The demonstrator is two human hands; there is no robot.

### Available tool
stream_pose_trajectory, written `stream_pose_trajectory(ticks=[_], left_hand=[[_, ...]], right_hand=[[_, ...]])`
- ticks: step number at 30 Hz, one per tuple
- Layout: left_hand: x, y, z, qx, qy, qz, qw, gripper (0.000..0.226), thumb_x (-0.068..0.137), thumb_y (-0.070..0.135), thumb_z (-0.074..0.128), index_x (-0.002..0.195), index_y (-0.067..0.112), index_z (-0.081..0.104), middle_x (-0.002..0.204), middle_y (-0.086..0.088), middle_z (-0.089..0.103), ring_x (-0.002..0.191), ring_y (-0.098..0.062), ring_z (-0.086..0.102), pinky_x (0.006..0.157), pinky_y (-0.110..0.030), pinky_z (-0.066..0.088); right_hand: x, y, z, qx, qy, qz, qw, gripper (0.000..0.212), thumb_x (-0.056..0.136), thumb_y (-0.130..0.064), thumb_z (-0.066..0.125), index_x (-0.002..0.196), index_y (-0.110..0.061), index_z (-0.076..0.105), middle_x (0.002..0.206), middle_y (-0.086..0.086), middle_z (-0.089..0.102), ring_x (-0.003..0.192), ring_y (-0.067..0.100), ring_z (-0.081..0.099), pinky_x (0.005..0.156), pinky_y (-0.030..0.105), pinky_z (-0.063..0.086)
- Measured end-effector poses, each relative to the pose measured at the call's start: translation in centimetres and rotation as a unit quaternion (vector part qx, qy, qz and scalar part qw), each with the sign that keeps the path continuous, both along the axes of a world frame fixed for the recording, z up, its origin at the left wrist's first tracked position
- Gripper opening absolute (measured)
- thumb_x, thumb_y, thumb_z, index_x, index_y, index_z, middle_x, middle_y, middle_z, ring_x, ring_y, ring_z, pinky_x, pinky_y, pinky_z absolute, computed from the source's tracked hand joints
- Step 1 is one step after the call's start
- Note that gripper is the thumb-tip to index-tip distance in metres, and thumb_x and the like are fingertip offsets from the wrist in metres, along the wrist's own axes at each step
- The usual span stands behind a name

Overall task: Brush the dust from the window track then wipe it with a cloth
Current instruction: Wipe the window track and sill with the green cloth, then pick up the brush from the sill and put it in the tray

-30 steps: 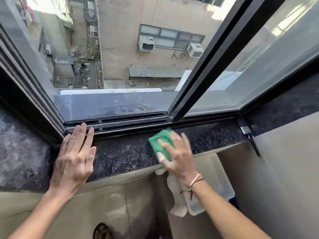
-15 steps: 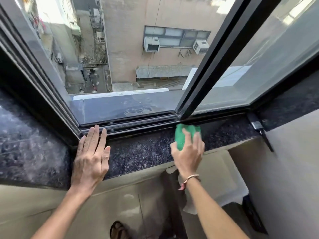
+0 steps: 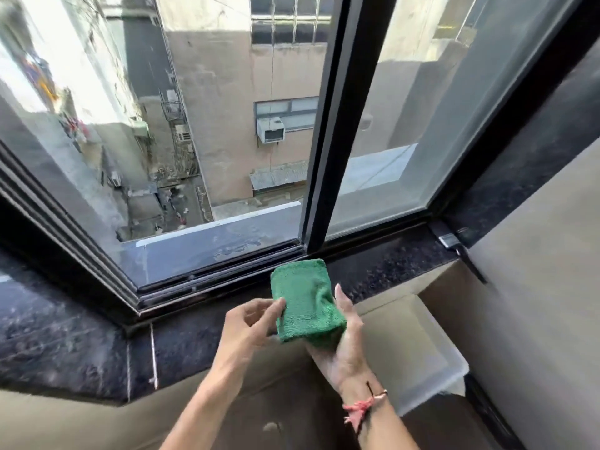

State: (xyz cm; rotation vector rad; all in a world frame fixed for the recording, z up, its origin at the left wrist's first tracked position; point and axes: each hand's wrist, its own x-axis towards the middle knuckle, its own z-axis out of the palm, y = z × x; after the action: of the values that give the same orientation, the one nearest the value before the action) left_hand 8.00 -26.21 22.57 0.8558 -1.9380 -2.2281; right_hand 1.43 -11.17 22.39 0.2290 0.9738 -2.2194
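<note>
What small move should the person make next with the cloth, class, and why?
Probably lower the folded green cloth onto the window track and wipe. The right hand cradles it above the sill, the left hand pinches its edge, and it touches no surface.

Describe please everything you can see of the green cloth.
The green cloth looks like soft microfibre with a fine ribbed weave, folded into a thick, roughly rectangular pad. It is lifted off the dark stone sill, held in the air just in front of the window track. It lies on the open palm of the right hand, whose fingers rise along its right side. The left hand pinches its left edge between thumb and fingertips. No stains are clearly visible.
</note>
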Motion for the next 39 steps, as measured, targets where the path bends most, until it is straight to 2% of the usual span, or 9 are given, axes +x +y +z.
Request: stream_pose_trajectory(ticks=[3, 8, 13, 17, 20, 24, 29, 35, 39], left_hand=[[-1.4, 3.9, 0.8, 0.070, 0.013, -0.029, 0.997, 0.046, 0.069, 0.048, 0.084, 0.096, 0.011, 0.081, 0.095, -0.013, 0.084, 0.081, -0.017, 0.079, 0.065, -0.023, 0.061], [-3.9, 11.1, -2.0, 0.181, -0.020, -0.076, 0.980, 0.038, 0.071, 0.022, 0.095, 0.094, 0.006, 0.069, 0.099, -0.020, 0.080, 0.084, -0.027, 0.078, 0.069, -0.036, 0.065], [-6.9, 17.3, -7.2, 0.214, -0.086, -0.084, 0.970, 0.061, 0.065, 0.015, 0.092, 0.114, 0.005, 0.056, 0.106, -0.015, 0.082, 0.092, -0.025, 0.080, 0.067, -0.034, 0.064], [-9.0, 20.3, -14.1, 0.052, -0.125, -0.110, 0.985, 0.075, 0.056, 0.023, 0.091, 0.122, 0.015, 0.058, 0.110, -0.005, 0.079, 0.104, -0.020, 0.076, 0.087, -0.030, 0.062], [-10.4, 21.9, -20.5, -0.120, -0.147, -0.194, 0.962, 0.073, 0.062, 0.034, 0.082, 0.127, 0.012, 0.056, 0.122, -0.009, 0.070, 0.118, -0.030, 0.066, 0.096, -0.038, 0.055], [-11.3, 22.9, -27.3, -0.475, -0.158, -0.310, 0.808, 0.069, 0.075, 0.037, 0.083, 0.136, 0.014, 0.061, 0.132, -0.014, 0.066, 0.123, -0.041, 0.058, 0.102, -0.047, 0.046], [-11.8, 23.3, -25.7, -0.604, -0.156, -0.347, 0.700, 0.087, 0.045, 0.041, 0.100, 0.120, 0.006, 0.074, 0.128, -0.024, 0.072, 0.111, -0.043, 0.071, 0.086, -0.052, 0.060], [-12.0, 22.8, -16.9, -0.717, 0.157, -0.140, 0.664, 0.060, 0.095, 0.039, 0.068, 0.145, 0.009, 0.057, 0.151, -0.021, 0.055, 0.142, -0.035, 0.047, 0.116, -0.048, 0.037], [-17.2, 20.0, -11.8, -0.753, 0.138, -0.105, 0.635, 0.077, 0.102, 0.051, 0.054, 0.161, 0.007, 0.031, 0.168, -0.023, 0.032, 0.158, -0.035, 0.027, 0.127, -0.053, 0.027]], right_hand=[[-1.2, 3.6, 1.3, 0.043, 0.059, -0.012, 0.997, 0.067, 0.073, -0.031, 0.083, 0.129, 0.000, 0.063, 0.114, 0.024, 0.071, 0.091, 0.033, 0.072, 0.066, 0.037, 0.061], [-2.7, 10.7, -0.5, 0.177, 0.030, -0.093, 0.979, 0.053, 0.072, -0.027, 0.073, 0.119, -0.005, 0.063, 0.106, 0.021, 0.067, 0.096, 0.037, 0.061, 0.082, 0.053, 0.046], [-4.3, 17.2, -6.2, 0.311, -0.004, -0.067, 0.948, 0.027, 0.099, -0.024, 0.058, 0.100, -0.008, 0.080, 0.099, 0.016, 0.080, 0.082, 0.022, 0.076, 0.063, 0.030, 0.059], [-7.7, 21.8, -12.7, 0.460, 0.068, 0.039, 0.884, 0.021, 0.096, -0.012, 0.069, 0.116, -0.017, 0.066, 0.104, -0.003, 0.077, 0.088, -0.007, 0.074, 0.071, 0.010, 0.055], [-10.3, 23.3, -19.1, 0.535, 0.101, 0.126, 0.829, 0.033, 0.092, -0.006, 0.072, 0.122, -0.010, 0.058, 0.115, 0.005, 0.070, 0.110, 0.019, 0.070, 0.089, 0.023, 0.055], [-11.7, 23.7, -25.5, 0.601, 0.142, 0.230, 0.752, 0.033, 0.089, -0.007, 0.072, 0.120, -0.005, 0.062, 0.111, 0.010, 0.073, 0.111, 0.030, 0.070, 0.090, 0.026, 0.057], [-12.3, 22.8, -24.8, 0.678, 0.276, 0.306, 0.608, 0.028, 0.092, -0.028, 0.066, 0.116, -0.015, 0.068, 0.122, 0.010, 0.061, 0.117, 0.029, 0.058, 0.093, 0.035, 0.052], [-14.7, 24.4, -11.0, 0.712, 0.400, -0.043, 0.576, 0.026, 0.086, -0.018, 0.076, 0.111, -0.019, 0.071, 0.113, 0.001, 0.072, 0.102, 0.022, 0.070, 0.086, 0.036, 0.058], [-18.8, 25.7, -2.9, 0.754, 0.404, -0.150, 0.495, 0.032, 0.081, -0.025, 0.079, 0.109, -0.022, 0.063, 0.112, 0.002, 0.070, 0.103, 0.027, 0.068, 0.078, 0.040, 0.057]])
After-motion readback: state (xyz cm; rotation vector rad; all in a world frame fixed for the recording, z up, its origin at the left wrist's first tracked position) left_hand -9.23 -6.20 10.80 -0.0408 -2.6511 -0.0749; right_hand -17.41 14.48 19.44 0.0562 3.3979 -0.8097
